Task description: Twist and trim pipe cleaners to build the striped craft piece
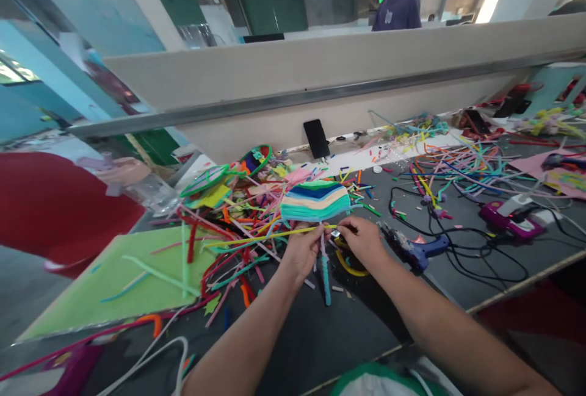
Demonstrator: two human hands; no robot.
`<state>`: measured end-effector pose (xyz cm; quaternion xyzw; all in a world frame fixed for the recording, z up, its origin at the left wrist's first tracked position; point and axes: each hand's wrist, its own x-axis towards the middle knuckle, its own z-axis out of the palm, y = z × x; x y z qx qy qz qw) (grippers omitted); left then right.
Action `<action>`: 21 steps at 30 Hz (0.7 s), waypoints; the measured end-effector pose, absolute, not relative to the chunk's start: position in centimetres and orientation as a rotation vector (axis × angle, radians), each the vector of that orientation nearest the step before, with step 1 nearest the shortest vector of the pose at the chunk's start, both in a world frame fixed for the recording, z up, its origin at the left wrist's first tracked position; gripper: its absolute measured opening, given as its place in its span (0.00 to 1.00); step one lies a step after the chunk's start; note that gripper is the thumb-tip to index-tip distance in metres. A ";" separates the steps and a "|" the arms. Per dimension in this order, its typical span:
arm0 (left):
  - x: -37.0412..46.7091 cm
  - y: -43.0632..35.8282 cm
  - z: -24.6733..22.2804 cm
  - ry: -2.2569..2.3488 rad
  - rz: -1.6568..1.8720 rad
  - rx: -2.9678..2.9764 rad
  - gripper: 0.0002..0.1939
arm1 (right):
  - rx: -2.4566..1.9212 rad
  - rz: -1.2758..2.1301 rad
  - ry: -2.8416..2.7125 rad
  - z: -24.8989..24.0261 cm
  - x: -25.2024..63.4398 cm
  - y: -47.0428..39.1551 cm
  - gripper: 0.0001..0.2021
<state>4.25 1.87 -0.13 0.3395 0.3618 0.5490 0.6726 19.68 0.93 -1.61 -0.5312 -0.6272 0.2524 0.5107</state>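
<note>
A yellow pipe cleaner (270, 237) stretches across in front of me, reaching far out to the left. My left hand (302, 252) is closed in a pinch where this strand crosses a pale stem (325, 274) with a teal lower end. Near the strand's right end, the fingers of my right hand (364, 240) are pinched together on it. Just above both hands is a striped piece of pipe cleaners (315, 202) in green, dark blue, peach and teal rows. Whether the stem is joined to it is hidden by my fingers.
Loose pipe cleaners (233, 231) pile up on the left beside a green sheet (114, 280). A blue glue gun (419, 252) lies right of my right hand, near black cables and a purple power strip (513, 222). A phone (315, 138) leans against the partition; a person (398, 8) stands behind it.
</note>
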 end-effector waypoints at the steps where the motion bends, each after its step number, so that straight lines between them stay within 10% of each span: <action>1: 4.3 1.8 -0.1 0.812 1.233 0.767 0.15 | -1.285 0.565 -1.530 -1.4 19.9 0.9 0.05; 9: 3.9 2.2 -0.1 0.817 1.297 0.702 0.14 | -1.293 0.527 -1.066 -1.1 22.8 1.9 0.08; 21: 4.1 2.0 0.0 0.786 1.325 0.693 0.15 | -0.677 1.435 -0.569 -1.2 20.0 1.7 0.26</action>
